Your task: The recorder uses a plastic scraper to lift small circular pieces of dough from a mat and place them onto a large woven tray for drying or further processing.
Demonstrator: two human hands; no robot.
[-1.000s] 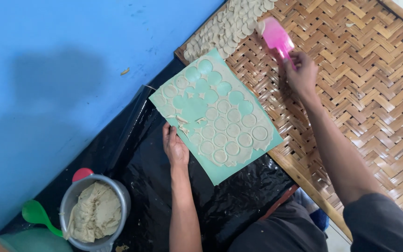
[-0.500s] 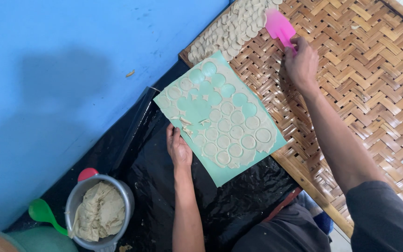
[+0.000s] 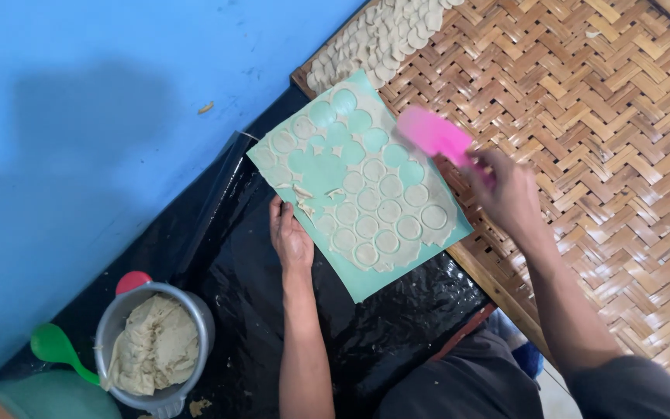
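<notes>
Dough rolled thin lay across a green cutting mat (image 3: pixel 366 279), scored into many round discs, with several circles already lifted out at the far end. The left hand (image 3: pixel 290 237) pressed flat on the mat's near left edge, fingers spread, gripping nothing. The right hand (image 3: pixel 509 194) hovered over the mat's right side, fingers closed around the handle of a pink spatula (image 3: pixel 433 136) — its blade blurred, just above the discs. The mat rested partly on black plastic sheeting (image 3: pixel 381 334) and partly on a woven bamboo tray (image 3: pixel 606 140). Cut dough rounds (image 3: pixel 378 39) were piled at the tray's far left corner. Near left stood a metal bowl of dough (image 3: pixel 157 349) — a green spoon (image 3: pixel 56 347) beside it.
</notes>
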